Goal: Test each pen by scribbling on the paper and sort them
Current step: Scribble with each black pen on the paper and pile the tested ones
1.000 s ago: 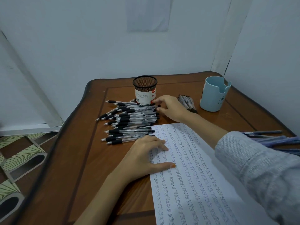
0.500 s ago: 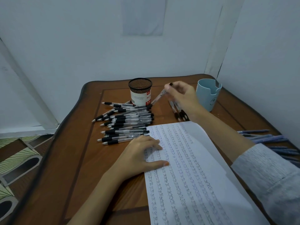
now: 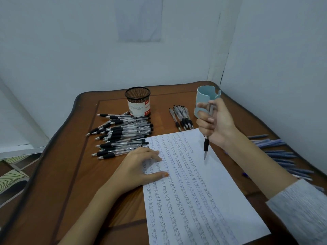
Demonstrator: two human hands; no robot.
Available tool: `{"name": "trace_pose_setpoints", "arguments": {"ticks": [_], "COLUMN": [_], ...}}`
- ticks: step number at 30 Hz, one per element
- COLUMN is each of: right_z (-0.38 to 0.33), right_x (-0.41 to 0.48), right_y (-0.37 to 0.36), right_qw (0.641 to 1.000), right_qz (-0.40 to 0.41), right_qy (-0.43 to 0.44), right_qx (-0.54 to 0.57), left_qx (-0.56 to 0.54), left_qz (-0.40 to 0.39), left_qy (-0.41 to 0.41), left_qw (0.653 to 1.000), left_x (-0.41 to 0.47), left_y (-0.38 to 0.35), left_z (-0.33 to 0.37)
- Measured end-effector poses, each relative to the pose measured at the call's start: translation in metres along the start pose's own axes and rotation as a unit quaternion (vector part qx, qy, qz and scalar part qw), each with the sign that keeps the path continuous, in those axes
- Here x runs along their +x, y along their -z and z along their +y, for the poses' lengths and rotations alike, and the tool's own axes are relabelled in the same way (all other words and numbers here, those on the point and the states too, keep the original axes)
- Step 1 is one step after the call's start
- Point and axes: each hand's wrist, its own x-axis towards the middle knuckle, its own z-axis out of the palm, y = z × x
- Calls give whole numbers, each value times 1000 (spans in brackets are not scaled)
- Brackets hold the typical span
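Right hand [image 3: 216, 121] first: I've got it raised over the far end of the paper [image 3: 194, 200], fingers curled round a pen [image 3: 206, 145], fist-style, thumb side up. The pen hangs nearly upright with its black grip below the fingers and its tip pointing down at the sheet's upper right part. From my feed I can't tell whether the tip touches the page or sits just above it. A grey sleeve [image 3: 300, 209] covers that forearm near the lower right edge.

Left hand [image 3: 136, 167] now: it lies flat and relaxed on the left edge of the paper, fingers spread, thumb stretched along the sheet, gripping nothing and pressing the page to the table [image 3: 62, 174]. The paper is covered in rows of small scribbles and runs at a slant from mid-table towards me.

Moving outward, a pile of black-grip pens [image 3: 123, 133] lies just beyond the left hand's fingers, mostly side by side. Behind the pile stands a mesh holder [image 3: 138, 103]. A small bunch of pens [image 3: 182, 119] lies between that holder and a blue cup [image 3: 203, 96], which sits right behind the right hand. Out to the right, past the forearm, blue pens [image 3: 276, 151] lie spread along the table edge.
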Motion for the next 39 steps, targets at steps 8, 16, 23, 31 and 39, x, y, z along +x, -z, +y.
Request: {"name": "trace_pose_setpoints", "arguments": {"ticks": [8, 16, 23, 31, 39], "right_z": [13, 31, 45, 56, 62], "right_x": [-10, -12, -2, -2, 2], "right_y": [33, 46, 43, 42, 46], "right_qw": [992, 984, 952, 902, 868], "right_qz": [15, 23, 73, 132, 117], "right_qy": [-52, -141, 29, 111, 154], "right_qx": [-115, -110, -295, -397, -457], "left_qx": [-5, -9, -4, -6, -5], "left_qz": [5, 9, 10, 15, 15], "left_qy": [-4, -5, -7, -13, -13], "left_qw": [1000, 1000, 1000, 1000, 1000], "left_x": [-1, 0, 0, -1, -1], "left_y": [0, 0, -1, -1, -1], "left_z": [-1, -2, -1, -2, -2]}}
